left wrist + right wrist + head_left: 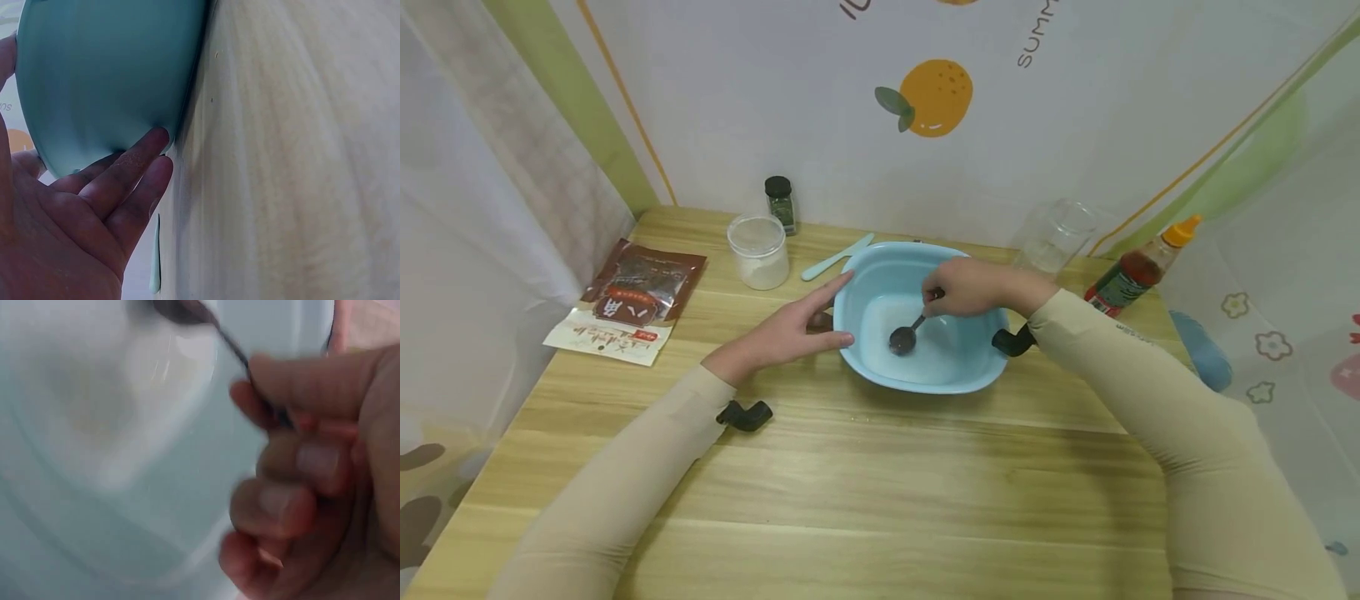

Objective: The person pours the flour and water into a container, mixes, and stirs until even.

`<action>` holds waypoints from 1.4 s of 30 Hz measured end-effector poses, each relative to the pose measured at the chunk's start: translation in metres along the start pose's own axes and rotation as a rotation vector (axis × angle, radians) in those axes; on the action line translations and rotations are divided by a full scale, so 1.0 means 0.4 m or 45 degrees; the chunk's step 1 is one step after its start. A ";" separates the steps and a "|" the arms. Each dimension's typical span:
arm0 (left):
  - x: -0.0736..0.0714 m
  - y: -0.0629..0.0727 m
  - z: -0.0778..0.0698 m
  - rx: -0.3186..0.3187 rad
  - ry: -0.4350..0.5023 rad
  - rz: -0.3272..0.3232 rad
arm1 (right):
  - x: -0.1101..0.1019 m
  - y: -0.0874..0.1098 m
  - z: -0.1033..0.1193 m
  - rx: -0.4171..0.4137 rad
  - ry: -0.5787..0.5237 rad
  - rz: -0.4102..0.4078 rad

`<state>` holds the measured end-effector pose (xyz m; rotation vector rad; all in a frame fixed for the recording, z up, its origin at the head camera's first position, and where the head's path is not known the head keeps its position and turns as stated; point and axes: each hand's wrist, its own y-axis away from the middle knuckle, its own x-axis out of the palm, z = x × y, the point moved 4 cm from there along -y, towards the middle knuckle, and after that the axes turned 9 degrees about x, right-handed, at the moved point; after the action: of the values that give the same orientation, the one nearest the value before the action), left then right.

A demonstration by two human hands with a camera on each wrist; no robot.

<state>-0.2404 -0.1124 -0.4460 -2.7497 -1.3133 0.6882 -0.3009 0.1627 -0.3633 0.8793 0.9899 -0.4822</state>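
A light blue plastic basin (925,379) stands on the wooden table with a whitish, shiny layer over its bottom. My right hand (966,286) reaches over the far right part of the basin and pinches the thin handle of a small dark spoon (902,340). The spoon's bowl is low inside the basin, blurred in the right wrist view. At the basin's left side, my left hand (790,332) is spread, thumb and index fingertips at the rim. Its other fingers (128,169) lie nearly straight against the outer wall, low near the table.
Behind are a lidded jar (758,258) of white powder, a black-capped spice bottle (780,204) and a pale green spatula-like tool (837,257). A brown packet (640,292) lies left. At right stand a clear glass (1052,237) and a red sauce bottle (1135,271).
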 end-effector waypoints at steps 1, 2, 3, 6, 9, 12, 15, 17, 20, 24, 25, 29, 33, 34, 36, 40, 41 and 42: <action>0.001 -0.001 0.001 0.004 0.000 0.001 | -0.005 0.001 -0.003 0.015 -0.004 -0.038; 0.001 -0.002 0.001 0.008 0.002 0.003 | -0.008 0.001 -0.009 0.039 0.004 -0.073; 0.002 -0.003 0.002 0.011 0.005 0.005 | -0.014 0.004 -0.014 0.061 0.011 -0.098; 0.001 -0.005 0.003 0.013 0.003 0.006 | -0.022 0.014 -0.024 0.114 0.052 -0.078; -0.001 -0.005 0.005 0.009 -0.006 0.001 | -0.017 0.023 -0.015 0.087 0.082 0.029; -0.001 -0.003 0.007 0.004 -0.009 0.001 | 0.003 0.022 0.008 0.016 0.038 0.123; 0.000 -0.003 0.004 0.004 -0.009 0.004 | 0.016 0.010 0.031 -0.033 -0.017 0.096; 0.000 -0.003 0.002 0.005 -0.006 0.004 | 0.014 0.000 0.038 -0.023 -0.009 0.019; 0.000 -0.001 0.001 0.007 -0.005 0.003 | -0.003 -0.012 0.030 0.047 0.027 -0.103; 0.000 0.000 0.002 0.003 -0.009 0.004 | -0.026 -0.005 0.004 0.160 0.075 -0.143; -0.001 0.001 0.003 0.000 -0.014 0.003 | -0.028 -0.002 0.000 0.179 0.087 -0.121; -0.002 0.002 0.003 -0.009 -0.023 -0.001 | -0.024 0.006 0.007 0.164 0.132 0.035; -0.002 0.003 0.000 -0.002 -0.009 0.001 | -0.004 -0.002 0.048 0.037 0.072 0.144; -0.002 0.003 0.000 -0.002 -0.007 0.001 | 0.000 -0.007 0.058 0.001 0.048 0.146; 0.000 0.002 -0.001 0.000 0.004 0.006 | 0.008 -0.018 0.075 -0.040 0.017 0.117; 0.002 0.000 -0.003 -0.004 -0.001 0.009 | 0.009 -0.037 0.080 -0.023 0.012 -0.004; 0.002 0.000 -0.003 -0.005 -0.005 0.009 | 0.007 -0.041 0.078 -0.001 0.018 -0.041; 0.001 0.001 -0.003 -0.008 -0.010 0.007 | 0.004 -0.043 0.073 0.027 0.027 -0.079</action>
<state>-0.2394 -0.1120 -0.4451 -2.7592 -1.3121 0.6969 -0.2972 0.1291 -0.3642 0.8763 1.0356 -0.5379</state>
